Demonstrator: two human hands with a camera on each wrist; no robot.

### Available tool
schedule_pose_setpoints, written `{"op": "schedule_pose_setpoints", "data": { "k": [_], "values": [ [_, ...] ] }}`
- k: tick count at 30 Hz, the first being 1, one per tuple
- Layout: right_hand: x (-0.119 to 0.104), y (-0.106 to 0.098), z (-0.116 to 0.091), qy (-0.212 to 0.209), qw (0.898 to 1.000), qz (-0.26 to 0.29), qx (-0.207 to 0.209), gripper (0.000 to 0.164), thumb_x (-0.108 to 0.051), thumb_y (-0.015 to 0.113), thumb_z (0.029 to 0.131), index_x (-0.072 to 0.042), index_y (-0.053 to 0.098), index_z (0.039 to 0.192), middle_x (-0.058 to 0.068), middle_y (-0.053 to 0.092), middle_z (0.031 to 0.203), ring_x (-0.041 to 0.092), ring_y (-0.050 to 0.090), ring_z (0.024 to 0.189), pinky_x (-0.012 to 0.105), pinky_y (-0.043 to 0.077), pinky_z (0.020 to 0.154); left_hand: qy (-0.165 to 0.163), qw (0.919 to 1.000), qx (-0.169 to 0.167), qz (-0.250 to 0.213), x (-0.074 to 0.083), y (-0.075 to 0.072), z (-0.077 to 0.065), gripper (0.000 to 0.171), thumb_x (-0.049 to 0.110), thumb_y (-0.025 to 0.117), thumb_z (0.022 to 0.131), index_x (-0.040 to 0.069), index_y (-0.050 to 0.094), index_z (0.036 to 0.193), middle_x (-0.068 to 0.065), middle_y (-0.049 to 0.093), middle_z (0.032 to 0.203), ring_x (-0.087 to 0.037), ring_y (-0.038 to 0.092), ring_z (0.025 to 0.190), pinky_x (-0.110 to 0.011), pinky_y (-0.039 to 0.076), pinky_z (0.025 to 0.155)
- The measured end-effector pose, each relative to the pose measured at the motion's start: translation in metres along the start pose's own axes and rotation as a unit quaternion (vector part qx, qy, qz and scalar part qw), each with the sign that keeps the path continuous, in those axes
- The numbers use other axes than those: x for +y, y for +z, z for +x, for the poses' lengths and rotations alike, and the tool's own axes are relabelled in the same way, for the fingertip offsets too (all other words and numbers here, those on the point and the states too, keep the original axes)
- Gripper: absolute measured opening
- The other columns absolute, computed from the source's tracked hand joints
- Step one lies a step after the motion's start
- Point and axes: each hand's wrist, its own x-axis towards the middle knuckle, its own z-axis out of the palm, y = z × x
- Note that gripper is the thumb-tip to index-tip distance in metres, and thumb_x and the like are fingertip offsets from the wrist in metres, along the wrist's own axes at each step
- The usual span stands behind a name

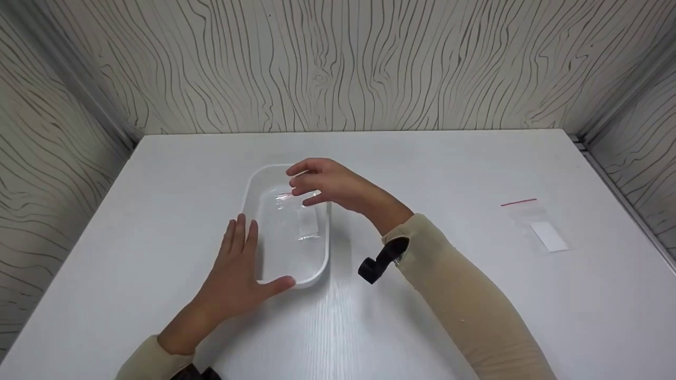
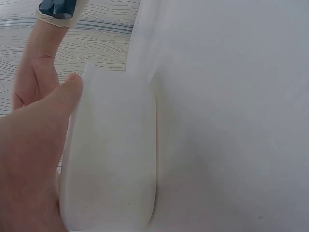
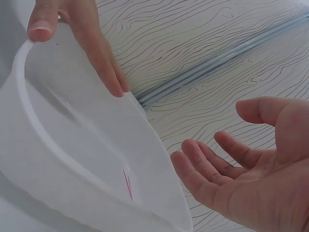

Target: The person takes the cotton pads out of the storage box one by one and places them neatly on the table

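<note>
A white plastic tray (image 1: pixel 325 258) with rounded corners stands on the table. Inside it lies a clear zip bag (image 1: pixel 309 221) with a red seal line and a white label, partly covered by my right hand in the head view. My left hand (image 1: pixel 235 277) rests at the tray's near left corner, fingers straight along the left rim and thumb on the near rim. Above the tray's far right side hovers my right hand (image 1: pixel 338 184), its fingers loosely bent and apart, nothing between them. The right wrist view shows that hand (image 3: pixel 241 169) beside the tray wall (image 3: pixel 72 179).
A second clear zip bag (image 1: pixel 538 227) with a red seal line and white label lies on the right of the white table (image 1: pixel 422 174). Wood-patterned panels (image 1: pixel 338 63) enclose the back and sides. A black wrist camera (image 1: pixel 375 266) sticks out from the right sleeve.
</note>
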Motion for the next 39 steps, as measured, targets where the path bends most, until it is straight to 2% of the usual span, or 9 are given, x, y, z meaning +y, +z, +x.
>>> {"op": "schedule_pose_setpoints", "data": {
  "k": [9,24,28,34,39],
  "values": [
    [-0.011,0.010,0.012,0.062,0.997,-0.005,0.036,0.035,-0.015,0.057,0.101,-0.004,0.059,0.134,0.010,0.062,0.131,0.027,0.063,0.122,0.036,0.056,0.094,0.002,1.0000,0.000,0.001,-0.002,0.000,0.000,0.125,0.075,0.068,0.080,-0.006,0.015,0.160,-0.025,-0.002,0.168,-0.044,-0.006,0.154,-0.062,0.018,0.119],
    [-0.021,0.027,0.031,0.089,0.993,0.019,0.073,0.042,-0.019,0.060,0.101,0.000,0.056,0.138,0.014,0.061,0.135,0.029,0.058,0.129,0.040,0.054,0.098,0.013,0.9999,0.004,0.001,-0.002,-0.005,0.000,0.125,0.075,0.068,0.080,-0.008,0.016,0.159,-0.028,0.000,0.167,-0.047,-0.003,0.153,-0.064,0.021,0.118],
    [-0.017,0.030,0.034,0.098,0.991,0.008,0.086,0.041,-0.020,0.062,0.100,-0.001,0.057,0.136,0.011,0.063,0.131,0.027,0.060,0.125,0.037,0.055,0.095,0.013,0.9999,0.000,0.002,-0.001,-0.005,0.000,0.126,0.077,0.066,0.080,-0.007,0.015,0.159,-0.026,-0.002,0.168,-0.045,-0.005,0.154,-0.061,0.019,0.119],
    [-0.014,0.034,0.039,0.110,0.986,-0.015,0.121,0.039,-0.019,0.064,0.097,-0.001,0.060,0.132,0.013,0.062,0.131,0.027,0.060,0.120,0.040,0.055,0.095,0.017,0.9998,0.005,0.003,0.000,-0.004,0.000,0.127,0.078,0.066,0.080,-0.006,0.014,0.160,-0.025,-0.002,0.168,-0.044,-0.005,0.154,-0.061,0.019,0.120],
    [-0.009,0.043,0.047,0.130,0.976,-0.071,0.157,0.042,-0.021,0.067,0.096,0.000,0.060,0.132,0.011,0.062,0.127,0.025,0.061,0.114,0.041,0.057,0.092,0.006,1.0000,0.000,0.002,-0.002,-0.002,-0.001,0.128,0.079,0.065,0.079,-0.005,0.013,0.160,-0.024,-0.004,0.168,-0.043,-0.007,0.154,-0.060,0.017,0.120]
  ]
}}
